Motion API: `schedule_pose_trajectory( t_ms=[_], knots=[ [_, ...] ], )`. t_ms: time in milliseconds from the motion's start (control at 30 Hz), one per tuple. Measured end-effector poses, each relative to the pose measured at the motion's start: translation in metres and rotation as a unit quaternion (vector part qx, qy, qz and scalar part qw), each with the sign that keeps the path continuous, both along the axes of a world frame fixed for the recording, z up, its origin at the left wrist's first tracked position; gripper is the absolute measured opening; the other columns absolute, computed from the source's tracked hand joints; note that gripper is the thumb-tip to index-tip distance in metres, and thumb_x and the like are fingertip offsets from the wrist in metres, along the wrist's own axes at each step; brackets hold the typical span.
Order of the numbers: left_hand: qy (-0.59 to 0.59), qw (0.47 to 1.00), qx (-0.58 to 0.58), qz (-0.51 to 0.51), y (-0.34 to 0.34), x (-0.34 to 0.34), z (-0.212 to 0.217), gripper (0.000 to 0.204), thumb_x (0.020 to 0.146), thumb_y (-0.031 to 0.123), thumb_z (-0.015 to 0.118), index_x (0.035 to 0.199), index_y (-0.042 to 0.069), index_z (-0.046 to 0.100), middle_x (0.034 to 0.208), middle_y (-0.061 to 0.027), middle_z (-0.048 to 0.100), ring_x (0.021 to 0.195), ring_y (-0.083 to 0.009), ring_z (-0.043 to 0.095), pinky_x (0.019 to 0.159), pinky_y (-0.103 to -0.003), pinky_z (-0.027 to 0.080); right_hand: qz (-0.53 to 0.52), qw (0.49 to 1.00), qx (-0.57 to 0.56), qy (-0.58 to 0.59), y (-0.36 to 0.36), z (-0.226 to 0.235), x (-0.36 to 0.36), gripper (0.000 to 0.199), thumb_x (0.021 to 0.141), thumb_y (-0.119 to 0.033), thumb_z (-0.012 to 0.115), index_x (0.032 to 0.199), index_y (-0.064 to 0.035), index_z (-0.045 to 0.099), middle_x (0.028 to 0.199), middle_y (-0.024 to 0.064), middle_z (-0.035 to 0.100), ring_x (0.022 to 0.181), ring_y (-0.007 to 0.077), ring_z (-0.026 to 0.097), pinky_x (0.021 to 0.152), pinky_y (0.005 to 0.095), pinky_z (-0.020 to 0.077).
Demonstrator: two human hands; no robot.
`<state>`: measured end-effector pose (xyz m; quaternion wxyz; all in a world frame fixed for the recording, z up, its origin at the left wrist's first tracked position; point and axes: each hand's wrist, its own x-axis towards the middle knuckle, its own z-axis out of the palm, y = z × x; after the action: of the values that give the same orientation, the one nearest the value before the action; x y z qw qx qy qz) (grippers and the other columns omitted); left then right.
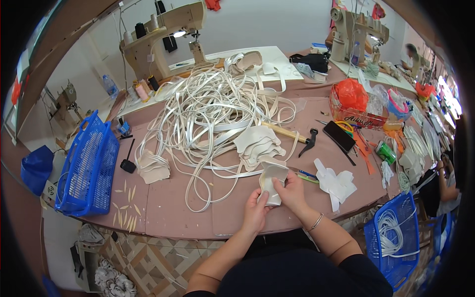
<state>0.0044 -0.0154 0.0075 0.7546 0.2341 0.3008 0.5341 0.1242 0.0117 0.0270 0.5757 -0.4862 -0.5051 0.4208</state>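
Cream-coloured leather-like material is seen throughout this overhead view of a workbench (168, 208) covered in brownish-pink cloth. A small curved cream piece (272, 182) is held over the near edge of the bench, gripped from both sides. The left hand (256, 210) is closed around its lower left edge, thumb pressed against the face, while the right hand (292, 192) is wrapped around its right side, fingers curled over the top. A thin bracelet (315, 222) is worn on the right wrist.

Just behind the held piece, a stack of similar cream cut pieces (258, 145) is laid on the bench. A large tangle of pale strips (208, 106) is spread across the middle of the bench. A smaller stack of cream pieces (153, 167) is set to the left, near a black brush (128, 163). A blue plastic basket (89, 166) is propped at the left edge. To the right, white cut shapes (336, 182) are lying beside the right hand, with a hammer (292, 133) and a dark phone (339, 136) farther back. A beige sewing machine (163, 37) is stood at the far side, and a second blue basket (396, 237) holding strips is placed low at the right.
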Motion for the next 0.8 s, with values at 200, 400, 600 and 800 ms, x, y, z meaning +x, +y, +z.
schedule_pose_trajectory(
  t_ms=[200, 400, 600, 800],
  knots=[
    [0.007, 0.991, -0.030, 0.127, 0.009, 0.008, -0.010, 0.015, 0.082, 0.011, 0.061, 0.093, 0.003, 0.055, 0.086, -0.0057, 0.060, 0.077, -0.0118, 0.058, 0.065, -0.024, 0.047, -0.037, 0.994, 0.028, 0.095, -0.010, -0.010, -0.017, 0.018, 0.081, -0.005, 0.059, 0.098, 0.0019, 0.058, 0.088, 0.0064, 0.063, 0.077, 0.0095, 0.058, 0.066, 0.0233, 0.0479],
    [0.178, 0.978, -0.004, 0.107, 0.010, 0.007, -0.021, 0.013, 0.080, 0.010, 0.063, 0.089, 0.002, 0.056, 0.079, -0.0049, 0.060, 0.072, -0.0098, 0.057, 0.062, -0.022, 0.045, -0.020, 0.997, -0.041, 0.062, -0.007, -0.013, -0.005, 0.024, 0.080, -0.007, 0.061, 0.102, 0.0030, 0.056, 0.089, 0.0074, 0.063, 0.080, 0.0116, 0.059, 0.069, 0.0242, 0.0480],
    [0.160, 0.983, 0.056, 0.076, 0.031, -0.030, 0.005, 0.023, 0.079, 0.003, 0.062, 0.099, -0.001, 0.052, 0.088, -0.0081, 0.059, 0.076, -0.0136, 0.060, 0.066, -0.024, 0.050, 0.057, 0.993, -0.093, 0.034, -0.002, 0.004, 0.032, 0.038, 0.074, -0.007, 0.066, 0.109, -0.0007, 0.053, 0.108, 0.0133, 0.054, 0.095, 0.0205, 0.056, 0.078, 0.0321, 0.0461],
    [0.255, 0.961, 0.095, 0.045, 0.043, -0.048, 0.012, 0.034, 0.079, 0.003, 0.061, 0.109, 0.000, 0.046, 0.097, -0.0106, 0.057, 0.082, -0.0148, 0.059, 0.067, -0.025, 0.050, -0.024, 0.775, 0.365, -0.516, -0.016, 0.035, 0.032, 0.045, 0.062, -0.012, 0.070, 0.105, -0.0120, 0.058, 0.109, 0.0083, 0.052, 0.107, 0.0298, 0.046, 0.097, 0.0456, 0.0291]
  ],
)
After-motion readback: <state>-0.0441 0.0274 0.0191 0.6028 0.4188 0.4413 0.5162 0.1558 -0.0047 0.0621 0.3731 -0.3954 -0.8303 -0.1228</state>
